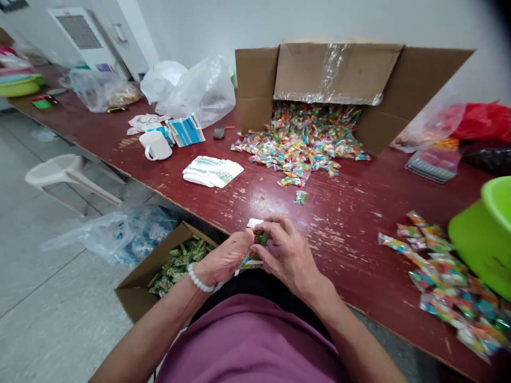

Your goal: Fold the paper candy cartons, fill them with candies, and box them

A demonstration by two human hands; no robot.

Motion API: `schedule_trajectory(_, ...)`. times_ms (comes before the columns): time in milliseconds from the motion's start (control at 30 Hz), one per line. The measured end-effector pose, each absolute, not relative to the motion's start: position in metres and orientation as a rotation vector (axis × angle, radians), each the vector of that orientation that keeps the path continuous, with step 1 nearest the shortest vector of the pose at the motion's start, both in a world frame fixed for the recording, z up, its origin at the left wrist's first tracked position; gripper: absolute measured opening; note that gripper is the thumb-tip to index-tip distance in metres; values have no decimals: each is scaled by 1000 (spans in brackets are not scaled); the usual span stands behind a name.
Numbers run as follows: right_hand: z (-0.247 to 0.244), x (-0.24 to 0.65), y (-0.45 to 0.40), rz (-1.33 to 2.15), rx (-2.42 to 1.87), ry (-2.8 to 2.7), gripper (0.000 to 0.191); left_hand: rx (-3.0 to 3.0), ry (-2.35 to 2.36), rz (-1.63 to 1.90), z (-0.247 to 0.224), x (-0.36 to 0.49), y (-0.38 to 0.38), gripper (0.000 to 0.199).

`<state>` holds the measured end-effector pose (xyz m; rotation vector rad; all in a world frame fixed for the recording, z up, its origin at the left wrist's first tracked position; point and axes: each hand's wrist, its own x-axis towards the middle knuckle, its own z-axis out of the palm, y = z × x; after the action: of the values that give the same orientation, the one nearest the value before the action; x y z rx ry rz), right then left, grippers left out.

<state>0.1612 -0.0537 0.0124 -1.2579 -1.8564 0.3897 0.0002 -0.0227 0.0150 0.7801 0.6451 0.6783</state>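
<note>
Both hands meet at the table's front edge around a small green printed packet (252, 254) with a white flap at its top. My left hand (229, 256), with a beaded bracelet on the wrist, is closed on the packet's left side. My right hand (289, 252) has its fingers curled at the packet's upper right, thumb and fingertips on it. Beyond the hands lies one small wrapped candy (300, 198). A stack of flat white printed packets (213, 171) rests to the upper left. Many wrapped candies (303, 135) spill from an open cardboard box (339, 72).
Below the table edge, at left, a carton (133, 298) holds green packets, beside a plastic bag (139, 234). A white mug (155, 145) and plastic bags stand behind the stack. More candies (451, 282) and a green basin (481, 234) are at right. A white stool (59, 170) stands left.
</note>
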Motion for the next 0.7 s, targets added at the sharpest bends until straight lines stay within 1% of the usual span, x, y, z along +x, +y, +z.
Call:
schedule_trajectory(67, 6, 158, -56, 306, -1232, -1800, 31, 693, 627, 679, 18, 1, -19, 52)
schedule_trajectory(133, 2, 156, -60, 262, -1211, -1770, 31, 626, 620, 685, 20, 2, -15, 54)
schedule_trajectory(200, -2, 153, -66, 252, -1191, -1803, 25, 584, 641, 708, 21, 2, -13, 54)
schedule_trajectory(267, -5, 149, -73, 228, -1184, -1839, 12, 546, 675, 733, 21, 2, -12, 56)
schedule_trajectory(333, -9, 143, -80, 166, -1197, -1845, 5, 502, 706, 754, 21, 2, -11, 59)
schedule_trajectory(467, -16, 134, -84, -39, -1232, -1820, 3, 446, 713, 753, 21, 4, -11, 63)
schedule_trajectory(500, -16, 134, -82, -52, -1245, -1809, 5, 446, 704, 757, 21, 5, -11, 64)
schedule_trajectory(533, -15, 136, -80, -31, -1254, -1800, 11, 453, 690, 762, 21, 5, -11, 65)
schedule_trajectory(633, -6, 146, -69, 119, -1250, -1817, 46, 518, 655, 764, 19, 7, -15, 62)
schedule_trajectory(667, -2, 150, -66, 136, -1247, -1835, 53, 559, 651, 761, 18, 8, -16, 60)
schedule_trajectory(700, 1, 154, -62, 132, -1247, -1858, 55, 604, 651, 758, 17, 8, -18, 59)
